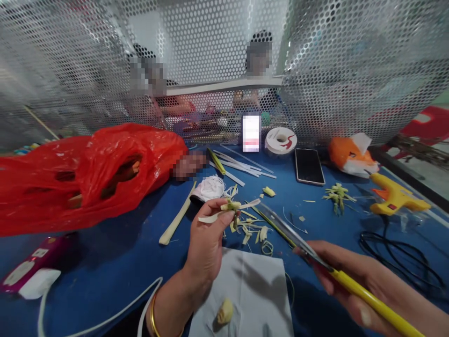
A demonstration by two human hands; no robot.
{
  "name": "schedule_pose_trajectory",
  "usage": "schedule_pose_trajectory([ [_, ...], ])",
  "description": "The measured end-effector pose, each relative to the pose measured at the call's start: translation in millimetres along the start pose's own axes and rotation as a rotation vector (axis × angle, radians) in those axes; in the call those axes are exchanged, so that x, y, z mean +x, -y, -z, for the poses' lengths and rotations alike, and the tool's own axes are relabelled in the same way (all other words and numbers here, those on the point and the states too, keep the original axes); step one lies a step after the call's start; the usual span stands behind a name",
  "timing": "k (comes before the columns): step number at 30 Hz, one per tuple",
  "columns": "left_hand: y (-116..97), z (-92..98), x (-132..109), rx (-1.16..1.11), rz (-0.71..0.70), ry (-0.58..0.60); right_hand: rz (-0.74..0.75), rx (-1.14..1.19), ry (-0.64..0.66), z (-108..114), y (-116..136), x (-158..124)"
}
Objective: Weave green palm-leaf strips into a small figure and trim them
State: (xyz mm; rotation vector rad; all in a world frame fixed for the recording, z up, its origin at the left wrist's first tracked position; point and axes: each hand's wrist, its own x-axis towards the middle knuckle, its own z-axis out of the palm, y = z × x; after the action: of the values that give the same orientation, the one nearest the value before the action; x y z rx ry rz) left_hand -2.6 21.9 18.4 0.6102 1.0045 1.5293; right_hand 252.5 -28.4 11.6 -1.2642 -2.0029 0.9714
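My left hand [210, 234] is closed, pinching a small folded piece of pale green plant stalk [231, 206] between thumb and fingers. Pale flat strips stick out from it on both sides. In my right hand [365, 281] is a yellow-handled metal tool [372, 299], its long silver blade pointing toward the left hand. Whether it is a knife or closed scissors, I cannot tell. The blade tip is close to the stalk piece. Below lie plant scraps [250, 231] and a sheet of white paper [259, 281] bearing a yellowish lump [225, 311].
A red plastic bag [147, 140] fills the left side. Behind the hands lie white strips [242, 166], a lit screen [251, 133], a tape roll [280, 140] and a dark phone [309, 166]. At right are a woven green figure [338, 196] and a yellow glue gun [396, 196].
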Motion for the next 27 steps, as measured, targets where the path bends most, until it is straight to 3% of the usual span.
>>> schedule_pose_trajectory([
  [2, -0.5, -0.3, -0.4, -0.01, -0.025, -0.008, -0.081, 0.211, 0.166, -2.9, 2.6, 1.8],
  [4, -0.9, -0.4, -0.7, -0.016, -0.026, 0.003, -0.132, 0.374, 0.251, -7.1, 8.7, 5.3],
  [10, 1.8, -0.1, -2.4, -0.004, 0.038, 0.075, -0.227, 0.524, 0.234, -18.1, 23.3, 11.9],
  [23, 4.0, -2.6, -4.2, 0.025, 0.103, 0.11, -0.254, 0.582, 0.204, -23.0, 18.8, 9.1],
  [27, 6.5, -0.4, -4.6, 0.018, 0.111, 0.123, -0.27, 0.624, 0.27, -23.0, 16.7, 11.9],
])
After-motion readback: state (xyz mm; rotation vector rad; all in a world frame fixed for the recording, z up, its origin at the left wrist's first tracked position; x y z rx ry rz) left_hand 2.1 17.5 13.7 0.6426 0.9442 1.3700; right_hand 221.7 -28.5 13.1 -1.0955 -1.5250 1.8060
